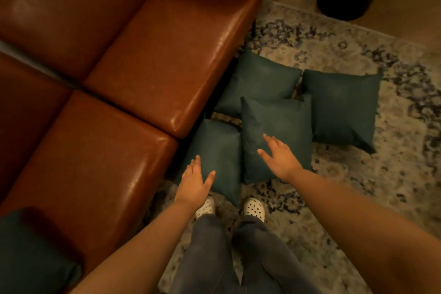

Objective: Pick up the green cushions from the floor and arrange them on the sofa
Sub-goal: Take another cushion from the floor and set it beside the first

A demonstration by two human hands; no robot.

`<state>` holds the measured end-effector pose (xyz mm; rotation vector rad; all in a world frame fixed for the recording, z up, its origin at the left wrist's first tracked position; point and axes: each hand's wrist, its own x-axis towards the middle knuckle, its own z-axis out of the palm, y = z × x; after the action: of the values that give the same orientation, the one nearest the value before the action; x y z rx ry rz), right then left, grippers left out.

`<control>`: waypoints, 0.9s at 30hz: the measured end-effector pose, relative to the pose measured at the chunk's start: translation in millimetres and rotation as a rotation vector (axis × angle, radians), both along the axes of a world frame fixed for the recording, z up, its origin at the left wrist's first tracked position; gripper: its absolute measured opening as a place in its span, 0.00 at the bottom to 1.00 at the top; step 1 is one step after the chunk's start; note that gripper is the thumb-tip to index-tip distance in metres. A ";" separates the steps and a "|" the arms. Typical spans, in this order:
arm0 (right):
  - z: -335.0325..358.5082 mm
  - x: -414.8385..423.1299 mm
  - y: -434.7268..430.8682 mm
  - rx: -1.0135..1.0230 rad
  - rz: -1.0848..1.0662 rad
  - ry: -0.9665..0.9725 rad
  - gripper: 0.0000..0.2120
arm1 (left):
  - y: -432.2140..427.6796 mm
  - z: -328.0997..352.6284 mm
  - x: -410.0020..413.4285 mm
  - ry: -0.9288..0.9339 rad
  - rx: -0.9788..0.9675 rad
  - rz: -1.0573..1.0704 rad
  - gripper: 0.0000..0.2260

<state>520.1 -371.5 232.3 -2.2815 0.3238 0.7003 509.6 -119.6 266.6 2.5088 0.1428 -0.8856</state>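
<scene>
Four green cushions lie clustered on the patterned rug (358,186) just beside the front of the brown leather sofa (133,67): a near-left cushion (214,148), a middle cushion (276,119) overlapping the far cushion (257,79) behind it, and a right cushion (343,107). A fifth cushion (31,253) sits on the sofa seat at the lower left. The left hand (194,184) reaches over the near-left cushion and the right hand (279,157) over the middle cushion, both with fingers spread and gripping nothing; whether they touch the fabric cannot be told.
</scene>
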 end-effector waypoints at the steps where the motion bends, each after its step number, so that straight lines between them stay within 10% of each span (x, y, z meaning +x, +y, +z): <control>1: -6.0 1.3 -2.7 0.007 -0.027 0.010 0.30 | -3.7 -5.9 7.1 0.004 0.007 -0.017 0.33; 16: -186.6 15.6 -48.2 0.001 -0.605 0.124 0.33 | -54.6 -187.4 104.3 0.076 -0.014 -0.278 0.34; 27: -323.1 28.5 -75.7 -0.125 -0.623 0.026 0.34 | -103.0 -341.9 126.4 0.013 -0.095 -0.216 0.35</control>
<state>548.6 -447.2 -90.8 -2.1068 1.0569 0.3888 636.0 -222.5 -75.4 2.4613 -0.1664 -0.9690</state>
